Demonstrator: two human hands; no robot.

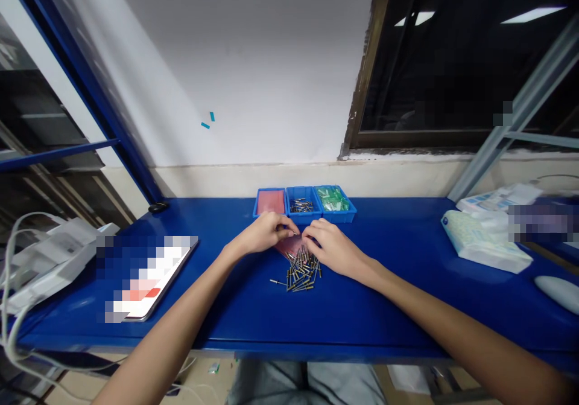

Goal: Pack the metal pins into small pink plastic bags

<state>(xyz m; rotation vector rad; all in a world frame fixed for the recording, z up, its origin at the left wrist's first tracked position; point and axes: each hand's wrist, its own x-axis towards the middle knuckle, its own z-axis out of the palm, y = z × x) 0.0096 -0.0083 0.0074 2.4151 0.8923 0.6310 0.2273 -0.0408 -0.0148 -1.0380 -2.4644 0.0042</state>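
Note:
A small pink plastic bag (292, 246) lies between my hands, over the back of a pile of metal rivets (304, 272). My left hand (270, 233) pinches the bag's upper left edge with closed fingers. On the bag's other side, my right hand (326, 242) has its fingers curled together at the edge. Behind them stand three joined blue bins: the left bin (256, 203) holds pink bags, the middle bin (304, 213) holds rivets, and the right bin (341, 216) holds green packets.
On the blue table (253, 326), a tablet (158, 278) lies at the left, near white devices with cables (49, 260). A tissue pack (484, 242) and a white rounded object (558, 291) are at the right. The wall rises behind the bins.

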